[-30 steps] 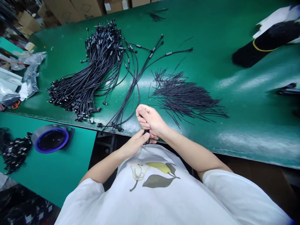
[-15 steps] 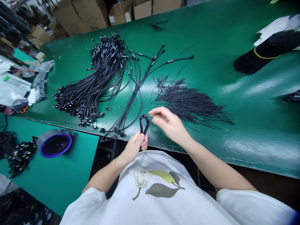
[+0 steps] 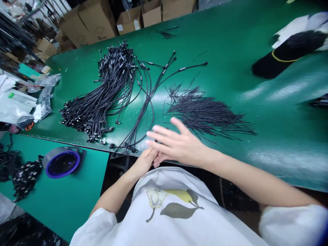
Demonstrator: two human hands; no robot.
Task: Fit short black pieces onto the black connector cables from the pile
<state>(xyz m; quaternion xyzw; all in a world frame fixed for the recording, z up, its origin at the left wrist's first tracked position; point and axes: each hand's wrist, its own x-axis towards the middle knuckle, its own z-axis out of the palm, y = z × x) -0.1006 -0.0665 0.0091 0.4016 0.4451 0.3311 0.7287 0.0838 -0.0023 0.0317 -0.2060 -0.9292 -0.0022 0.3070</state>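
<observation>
Close to my body, at the table's front edge, my left hand [image 3: 146, 160] is closed around a coiled black cable, which is now almost wholly hidden. In front of the coil is my right hand [image 3: 176, 145], its fingers spread and extended to the left, with nothing seen in it. Several black cables [image 3: 143, 106] with grey sleeves lie straight just beyond the hands. To their left is a large heap of similar cables [image 3: 110, 82] with plugs at both ends. A pile of thin black ties [image 3: 207, 111] lies beyond my right hand.
A lower green surface at left bears a purple-rimmed tape roll [image 3: 64, 162] and a bundle of black connectors [image 3: 27, 177]. A banded black bundle [image 3: 284, 56] lies far right. Cardboard boxes [image 3: 97, 20] stand behind the table, with plastic bags [image 3: 46, 92] at its left end.
My right hand has moved left and slightly down, its fingers opening out across the cable coil and covering it. My left hand keeps its hold. The view has shifted slightly.
</observation>
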